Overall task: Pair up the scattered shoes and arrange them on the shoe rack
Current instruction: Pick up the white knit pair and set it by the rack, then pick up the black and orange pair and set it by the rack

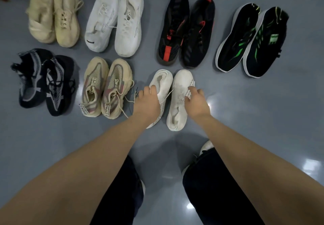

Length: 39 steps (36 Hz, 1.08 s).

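Here the left hand (146, 102) grips one white sneaker (160, 84) and the right hand (197, 102) its mate (180, 93), side by side on the grey floor (263, 111).

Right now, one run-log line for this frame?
left hand: on left white shoe | right hand: on right white shoe | rack: unseen

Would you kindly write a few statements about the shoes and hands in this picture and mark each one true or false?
1. Seven pairs of shoes lie on the floor. True.
2. The left hand and right hand are both on the white pair nearest the person. True.
3. The two shoes of that white pair point the same way. False: their openings lie at opposite ends.
4. The black pair with green stripes lies at far left. False: far right.
5. A shoe rack is in view. False: none shows.
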### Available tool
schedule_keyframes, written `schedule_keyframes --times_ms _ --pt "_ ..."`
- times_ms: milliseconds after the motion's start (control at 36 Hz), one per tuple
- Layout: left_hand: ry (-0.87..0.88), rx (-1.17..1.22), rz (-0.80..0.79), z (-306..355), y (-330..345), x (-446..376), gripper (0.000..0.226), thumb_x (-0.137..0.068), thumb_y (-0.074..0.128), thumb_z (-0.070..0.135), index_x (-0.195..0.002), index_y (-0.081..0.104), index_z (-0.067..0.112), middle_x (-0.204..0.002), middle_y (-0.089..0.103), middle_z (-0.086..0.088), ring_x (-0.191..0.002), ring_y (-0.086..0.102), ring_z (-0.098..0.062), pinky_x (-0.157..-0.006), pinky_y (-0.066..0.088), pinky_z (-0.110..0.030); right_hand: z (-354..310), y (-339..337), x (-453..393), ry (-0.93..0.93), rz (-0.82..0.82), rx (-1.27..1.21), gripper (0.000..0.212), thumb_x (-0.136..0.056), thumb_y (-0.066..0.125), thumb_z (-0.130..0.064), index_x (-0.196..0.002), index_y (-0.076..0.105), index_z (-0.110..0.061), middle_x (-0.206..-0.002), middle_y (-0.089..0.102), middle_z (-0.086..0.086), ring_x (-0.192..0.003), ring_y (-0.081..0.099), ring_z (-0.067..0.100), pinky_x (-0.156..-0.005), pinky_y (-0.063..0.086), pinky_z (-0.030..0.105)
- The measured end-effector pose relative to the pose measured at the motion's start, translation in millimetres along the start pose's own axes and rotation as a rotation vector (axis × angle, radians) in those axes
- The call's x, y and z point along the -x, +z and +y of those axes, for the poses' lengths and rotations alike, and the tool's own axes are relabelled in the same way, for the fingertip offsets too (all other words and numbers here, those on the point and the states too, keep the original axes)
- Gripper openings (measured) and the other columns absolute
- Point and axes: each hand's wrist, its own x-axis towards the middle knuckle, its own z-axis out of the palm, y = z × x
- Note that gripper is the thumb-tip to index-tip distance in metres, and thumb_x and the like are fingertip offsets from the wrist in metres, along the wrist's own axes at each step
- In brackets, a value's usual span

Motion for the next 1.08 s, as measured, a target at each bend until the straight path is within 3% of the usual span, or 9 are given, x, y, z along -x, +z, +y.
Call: schedule_keyframes --times_ms 139,389,472,611,778,917,1028,1083 --pt "0.117 -0.111 0.025 0 -46 44 0.042 -0.091 0.046 0.012 -0.131 0.037 0.006 -0.129 0.042 -0.013 -0.119 0.042 -0.031 -0.098 0.034 -0.036 -31 -31 52 -0.145 0.044 0.044 0.04 -0.095 0.04 -0.015 -0.135 0.042 -0.016 -0.135 0.043 0.009 -0.113 0.053 0.03 -0.089 0.047 0.046" --pt "0.212 -0.147 0.112 -25 -168 138 0.042 -0.089 0.046 0.01 -0.13 0.038 0.01 -0.129 0.046 -0.009 -0.119 0.044 -0.027 -0.098 0.03 -0.033 -117 -93 167 -0.282 0.091 0.15 0.034 -0.096 0.037 -0.015 -0.128 0.047 -0.017 -0.125 0.05 0.005 -0.103 0.056 0.031 -0.082 0.047 0.041" --pt "0.203 -0.061 0.113 -42 -215 169 0.036 -0.091 0.045 0.014 -0.125 0.04 0.009 -0.127 0.047 -0.011 -0.118 0.046 -0.029 -0.098 0.031 -0.036 -151 -108 205 -0.316 0.095 0.143 0.032 -0.095 0.038 -0.016 -0.125 0.048 -0.019 -0.122 0.051 0.003 -0.102 0.055 0.029 -0.079 0.045 0.038" --pt "0.093 0.162 0.186 -78 -289 217 0.026 -0.096 0.04 0.019 -0.117 0.046 0.006 -0.121 0.053 -0.014 -0.107 0.052 -0.035 -0.084 0.039 -0.041 -213 -126 262 -0.354 0.119 -0.018 0.029 -0.095 0.039 -0.012 -0.121 0.054 -0.011 -0.12 0.054 0.005 -0.108 0.053 0.023 -0.091 0.044 0.038" --pt "-0.017 0.458 0.208 -124 -372 281 0.027 -0.097 0.04 0.018 -0.121 0.047 0.009 -0.118 0.057 -0.013 -0.105 0.056 -0.03 -0.089 0.047 -0.043 -294 -149 329 -0.443 0.125 -0.107 0.026 -0.094 0.042 -0.011 -0.115 0.058 -0.011 -0.117 0.06 0.005 -0.106 0.056 0.021 -0.091 0.046 0.037" --pt "-0.1 0.685 0.338 -151 -420 334 0.028 -0.097 0.04 0.015 -0.122 0.051 0.007 -0.118 0.061 -0.011 -0.107 0.056 -0.025 -0.083 0.042 -0.028 -351 -164 378 -0.517 0.09 -0.135 0.023 -0.095 0.044 -0.012 -0.112 0.059 -0.011 -0.098 0.062 0.004 -0.09 0.059 0.024 -0.084 0.049 0.04" --pt "-0.182 0.801 0.408 -176 -446 377 0.026 -0.097 0.041 0.018 -0.119 0.053 0.008 -0.108 0.063 -0.008 -0.098 0.059 -0.023 -0.079 0.042 -0.027 -398 -169 413 -0.61 0.017 -0.089 0.02 -0.094 0.045 -0.012 -0.108 0.059 -0.012 -0.084 0.058 -0.002 -0.085 0.06 0.027 -0.08 0.05 0.041" --pt "-0.216 0.798 0.422 -186 -454 392 0.024 -0.098 0.042 0.019 -0.117 0.053 0.01 -0.115 0.062 -0.008 -0.106 0.057 -0.024 -0.086 0.043 -0.029 -417 -168 424 -0.663 -0.008 -0.054 0.02 -0.093 0.045 -0.011 -0.107 0.059 -0.011 -0.085 0.057 -0.001 -0.085 0.06 0.026 -0.08 0.048 0.039"
